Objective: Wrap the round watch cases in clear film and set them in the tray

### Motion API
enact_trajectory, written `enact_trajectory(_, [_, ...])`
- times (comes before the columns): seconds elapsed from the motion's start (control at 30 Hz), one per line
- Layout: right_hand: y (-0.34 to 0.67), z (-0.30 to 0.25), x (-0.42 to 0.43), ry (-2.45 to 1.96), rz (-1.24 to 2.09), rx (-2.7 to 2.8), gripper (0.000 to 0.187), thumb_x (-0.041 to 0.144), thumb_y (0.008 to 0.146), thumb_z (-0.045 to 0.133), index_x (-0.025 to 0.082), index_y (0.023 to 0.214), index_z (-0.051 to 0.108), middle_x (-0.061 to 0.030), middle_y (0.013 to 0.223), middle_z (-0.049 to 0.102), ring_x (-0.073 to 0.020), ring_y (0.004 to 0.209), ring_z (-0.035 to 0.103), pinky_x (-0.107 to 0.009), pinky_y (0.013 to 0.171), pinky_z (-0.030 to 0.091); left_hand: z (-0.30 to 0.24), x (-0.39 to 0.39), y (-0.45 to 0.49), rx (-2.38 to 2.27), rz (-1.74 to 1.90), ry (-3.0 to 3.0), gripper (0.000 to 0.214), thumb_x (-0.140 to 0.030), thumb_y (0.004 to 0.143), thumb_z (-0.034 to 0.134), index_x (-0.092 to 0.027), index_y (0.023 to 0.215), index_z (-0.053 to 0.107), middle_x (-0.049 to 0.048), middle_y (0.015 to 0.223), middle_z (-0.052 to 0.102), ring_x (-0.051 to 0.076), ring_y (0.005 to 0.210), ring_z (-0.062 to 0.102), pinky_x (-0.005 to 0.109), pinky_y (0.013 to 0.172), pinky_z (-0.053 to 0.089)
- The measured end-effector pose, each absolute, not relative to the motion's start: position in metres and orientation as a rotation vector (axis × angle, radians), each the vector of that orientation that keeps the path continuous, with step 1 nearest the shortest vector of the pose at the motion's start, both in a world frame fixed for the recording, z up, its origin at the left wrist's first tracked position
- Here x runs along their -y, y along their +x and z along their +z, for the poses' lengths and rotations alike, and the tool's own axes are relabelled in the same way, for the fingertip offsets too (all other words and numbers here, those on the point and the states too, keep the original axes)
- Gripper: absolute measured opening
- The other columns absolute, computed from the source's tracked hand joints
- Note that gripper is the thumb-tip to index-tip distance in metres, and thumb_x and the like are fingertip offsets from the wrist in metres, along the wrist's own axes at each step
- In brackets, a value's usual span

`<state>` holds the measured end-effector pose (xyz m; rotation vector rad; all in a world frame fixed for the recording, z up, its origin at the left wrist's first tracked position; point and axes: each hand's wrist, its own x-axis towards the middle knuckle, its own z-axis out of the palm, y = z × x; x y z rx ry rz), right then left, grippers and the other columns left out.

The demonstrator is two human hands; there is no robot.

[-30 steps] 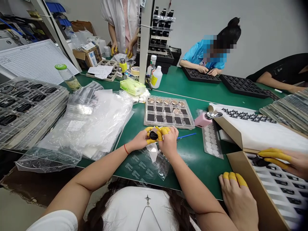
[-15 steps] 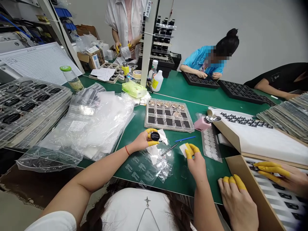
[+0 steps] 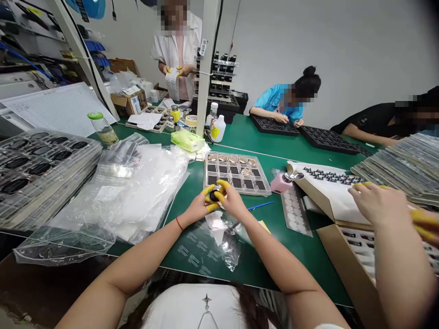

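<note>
One small black disc (image 3: pixel 214 195) is pinched in the closed grips of left hand (image 3: pixel 196 209) and right hand (image 3: pixel 234 204), above the bench (image 3: pixel 281 256).

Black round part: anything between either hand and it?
Nothing visible. The left hand and right hand both pinch the black round part directly with yellow-capped fingertips, above the green table.

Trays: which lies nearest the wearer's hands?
The clear tray with gold discs, just beyond the left hand and right hand; the black trays lie far across the table.
</note>
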<state>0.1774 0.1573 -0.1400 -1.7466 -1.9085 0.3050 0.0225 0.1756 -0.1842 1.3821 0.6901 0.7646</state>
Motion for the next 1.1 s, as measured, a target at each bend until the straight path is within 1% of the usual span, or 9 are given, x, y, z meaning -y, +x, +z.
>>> enact_trajectory(0.17, [0.188,-0.131,-0.250,-1.915,0.178,1.756,0.033,0.029,0.092,0.036,0.015,0.116,0.053,-0.0114,0.102,0.063,-0.0216,0.088,0.057,-0.032,0.075,0.043,-0.192,-0.190,0.022,-0.852,0.769,1.336,0.054,-0.022,0.076,0.064,-0.011,0.126,0.045,0.0089,0.084,0.072,0.021,0.081,0.069,0.035,0.079,0.052])
enact_trajectory(0.3, [0.185,-0.140,-0.287,-1.984,0.112,1.854,0.026,0.023,0.086,0.047,0.019,0.106,0.063,-0.0106,0.098,0.064,-0.0238,0.093,0.055,-0.033,0.080,0.040,-0.201,-0.193,0.023,-0.836,0.747,1.339,0.046,-0.020,0.077,0.062,-0.011,0.120,0.049,0.0087,0.082,0.072,0.020,0.080,0.070,0.036,0.079,0.053])
enact_trajectory(0.37, [0.189,-0.144,-0.289,-2.016,0.042,1.883,0.026,0.023,0.085,0.050,0.020,0.106,0.065,-0.0117,0.105,0.062,-0.0250,0.101,0.051,-0.035,0.087,0.037,-0.203,-0.195,0.022,-0.840,0.758,1.340,0.043,-0.019,0.077,0.061,-0.011,0.118,0.051,0.0087,0.082,0.072,0.019,0.080,0.070,0.036,0.080,0.053])
enact_trajectory(0.5, [0.231,-0.140,-0.277,-2.218,-0.105,1.748,0.032,0.023,0.088,0.042,0.014,0.108,0.064,-0.0199,0.117,0.054,-0.0322,0.116,0.039,-0.047,0.094,0.030,-0.202,-0.196,0.019,-0.841,0.782,1.340,0.031,-0.020,0.077,0.062,-0.012,0.107,0.058,0.0115,0.097,0.070,0.018,0.081,0.069,0.035,0.082,0.053])
enact_trajectory(0.6, [0.275,-0.139,-0.270,-2.448,-0.107,1.588,0.031,0.024,0.085,0.047,0.008,0.103,0.066,-0.0255,0.115,0.052,-0.0379,0.119,0.034,-0.057,0.094,0.024,-0.197,-0.195,0.018,-0.827,0.775,1.340,0.028,-0.022,0.076,0.063,-0.014,0.103,0.060,0.0116,0.104,0.069,0.019,0.082,0.070,0.035,0.081,0.054])
enact_trajectory(0.73, [0.308,-0.146,-0.268,-2.608,0.041,1.563,0.029,0.033,0.078,0.057,0.012,0.094,0.068,-0.0207,0.114,0.055,-0.0359,0.120,0.035,-0.053,0.096,0.025,-0.189,-0.196,0.015,-0.832,0.771,1.340,0.031,-0.023,0.077,0.063,-0.014,0.106,0.059,0.0109,0.098,0.070,0.020,0.083,0.070,0.037,0.083,0.053])
enact_trajectory(0.9, [0.312,-0.150,-0.267,-2.615,0.100,1.578,0.038,0.036,0.075,0.060,0.010,0.103,0.063,-0.0203,0.115,0.054,-0.0337,0.115,0.040,-0.043,0.092,0.030,-0.178,-0.197,0.013,-0.853,0.771,1.317,0.038,-0.023,0.079,0.062,-0.011,0.114,0.054,0.0108,0.089,0.071,0.020,0.085,0.069,0.040,0.087,0.051])
enact_trajectory(1.0, [0.305,-0.149,-0.256,-2.584,0.081,1.595,0.035,0.032,0.079,0.055,0.011,0.106,0.059,-0.0176,0.109,0.056,-0.0306,0.109,0.043,-0.041,0.090,0.030,-0.172,-0.195,0.013,-0.867,0.742,1.294,0.042,-0.025,0.079,0.063,-0.011,0.118,0.053,0.0114,0.089,0.071,0.021,0.086,0.069,0.041,0.087,0.051])
enact_trajectory(1.1, [0.283,-0.144,-0.231,-2.463,-0.089,1.589,0.028,0.025,0.085,0.044,0.012,0.106,0.057,-0.0154,0.104,0.057,-0.0295,0.108,0.042,-0.045,0.095,0.025,-0.171,-0.193,0.013,-0.829,0.722,1.289,0.046,-0.029,0.080,0.063,-0.013,0.121,0.051,0.0114,0.096,0.070,0.020,0.090,0.067,0.040,0.088,0.050])
